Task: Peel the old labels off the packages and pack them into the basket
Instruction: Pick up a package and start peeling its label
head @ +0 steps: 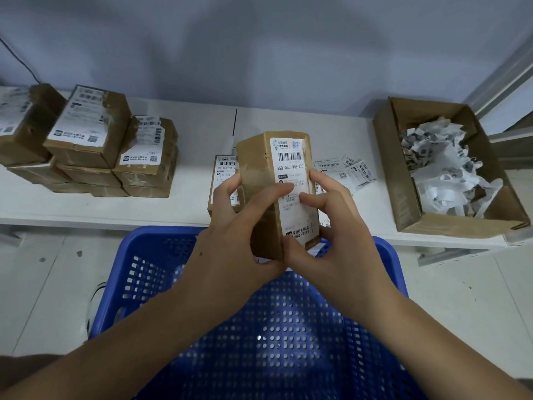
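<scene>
Both hands hold a brown cardboard package [259, 168] upright above the blue perforated basket [150, 272]. A white shipping label [291, 168] with a barcode covers its facing side. My left hand [230, 226] grips the package's left side, its index finger stretched across the label. My right hand [328, 226] curls round the right edge, thumb at the label's lower corner and fingertips on the label. A second labelled package [222, 177] lies on the white table just behind the held one.
Stacks of labelled brown packages [95, 145] stand at the table's left. An open cardboard box [409, 209] with crumpled peeled labels [444, 168] sits at the right. Loose labels [346, 168] lie on the table [187, 203]. A thin dark tool [235, 131] lies at the back.
</scene>
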`<state>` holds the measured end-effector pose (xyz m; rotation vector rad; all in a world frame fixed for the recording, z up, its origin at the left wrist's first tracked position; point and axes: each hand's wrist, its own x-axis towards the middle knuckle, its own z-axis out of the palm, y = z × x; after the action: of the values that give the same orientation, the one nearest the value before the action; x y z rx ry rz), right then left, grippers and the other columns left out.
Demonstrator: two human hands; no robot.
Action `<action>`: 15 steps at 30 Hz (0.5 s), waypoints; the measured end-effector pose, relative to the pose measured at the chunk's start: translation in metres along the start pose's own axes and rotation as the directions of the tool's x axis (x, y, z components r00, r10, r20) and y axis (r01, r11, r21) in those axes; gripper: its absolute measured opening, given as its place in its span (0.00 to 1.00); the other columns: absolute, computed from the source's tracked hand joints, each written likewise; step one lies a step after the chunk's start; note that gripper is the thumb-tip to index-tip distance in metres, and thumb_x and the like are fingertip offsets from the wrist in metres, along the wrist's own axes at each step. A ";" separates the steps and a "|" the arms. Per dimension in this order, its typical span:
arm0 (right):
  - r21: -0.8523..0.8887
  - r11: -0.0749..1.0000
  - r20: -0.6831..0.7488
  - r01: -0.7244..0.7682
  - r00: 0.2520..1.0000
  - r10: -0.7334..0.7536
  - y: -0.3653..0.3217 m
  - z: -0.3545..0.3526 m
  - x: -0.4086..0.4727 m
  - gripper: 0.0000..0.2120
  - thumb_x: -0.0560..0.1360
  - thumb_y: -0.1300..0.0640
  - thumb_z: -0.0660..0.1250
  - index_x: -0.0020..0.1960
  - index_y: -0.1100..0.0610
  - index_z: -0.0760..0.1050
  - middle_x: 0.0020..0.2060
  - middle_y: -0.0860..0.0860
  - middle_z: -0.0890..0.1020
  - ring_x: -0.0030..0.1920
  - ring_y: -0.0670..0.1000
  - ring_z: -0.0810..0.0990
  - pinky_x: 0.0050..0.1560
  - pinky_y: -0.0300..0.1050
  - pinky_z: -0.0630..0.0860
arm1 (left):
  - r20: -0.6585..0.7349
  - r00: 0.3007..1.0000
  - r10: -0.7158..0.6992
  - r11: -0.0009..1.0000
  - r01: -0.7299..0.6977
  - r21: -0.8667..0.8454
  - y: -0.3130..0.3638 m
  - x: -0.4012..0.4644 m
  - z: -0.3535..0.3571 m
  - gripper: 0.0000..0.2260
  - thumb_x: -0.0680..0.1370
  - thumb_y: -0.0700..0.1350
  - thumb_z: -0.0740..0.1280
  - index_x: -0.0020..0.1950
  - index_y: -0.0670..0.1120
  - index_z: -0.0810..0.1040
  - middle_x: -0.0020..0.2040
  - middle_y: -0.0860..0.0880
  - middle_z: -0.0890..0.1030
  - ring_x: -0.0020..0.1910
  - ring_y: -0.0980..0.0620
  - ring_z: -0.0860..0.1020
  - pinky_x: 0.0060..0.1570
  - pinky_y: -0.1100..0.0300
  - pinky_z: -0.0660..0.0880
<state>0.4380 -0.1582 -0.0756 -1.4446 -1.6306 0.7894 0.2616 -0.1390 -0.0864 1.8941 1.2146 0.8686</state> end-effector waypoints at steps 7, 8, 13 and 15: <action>-0.045 0.999 -0.032 0.005 0.999 -0.007 0.002 -0.004 0.001 0.23 0.71 0.61 0.75 0.64 0.55 0.74 0.74 0.42 0.67 0.74 0.42 0.67 0.58 0.44 0.81 | 0.029 1.000 -0.002 1.000 0.002 0.005 0.001 -0.001 -0.001 0.39 0.66 0.55 0.80 0.71 0.73 0.64 0.77 0.58 0.54 0.68 0.52 0.75 0.56 0.54 0.83; -0.035 0.999 -0.022 0.012 1.000 -0.012 0.002 -0.006 0.001 0.23 0.71 0.60 0.75 0.64 0.54 0.75 0.74 0.42 0.67 0.74 0.42 0.67 0.59 0.43 0.81 | 0.047 0.999 -0.006 0.999 0.008 -0.035 0.001 0.000 -0.003 0.40 0.67 0.53 0.81 0.71 0.72 0.65 0.77 0.59 0.55 0.69 0.52 0.75 0.55 0.56 0.83; -0.023 0.997 0.033 0.070 0.997 -0.069 0.003 -0.011 0.001 0.26 0.72 0.60 0.75 0.68 0.56 0.75 0.77 0.43 0.64 0.76 0.40 0.63 0.63 0.41 0.78 | 0.125 0.991 -0.041 0.913 0.088 -0.397 0.002 0.006 -0.013 0.30 0.78 0.38 0.71 0.71 0.67 0.70 0.75 0.62 0.60 0.69 0.50 0.75 0.51 0.58 0.83; -0.019 0.996 0.034 0.091 0.995 -0.091 0.005 -0.011 0.001 0.27 0.71 0.61 0.76 0.69 0.57 0.75 0.78 0.45 0.64 0.77 0.42 0.64 0.63 0.44 0.79 | 0.128 0.989 -0.070 0.873 0.123 -0.472 0.004 0.008 -0.017 0.27 0.81 0.39 0.66 0.72 0.67 0.70 0.75 0.64 0.62 0.66 0.55 0.77 0.52 0.59 0.83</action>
<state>0.4495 -0.1567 -0.0742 -1.3680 -1.7216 0.7499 0.2522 -0.1295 -0.0728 1.4451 0.9138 0.9031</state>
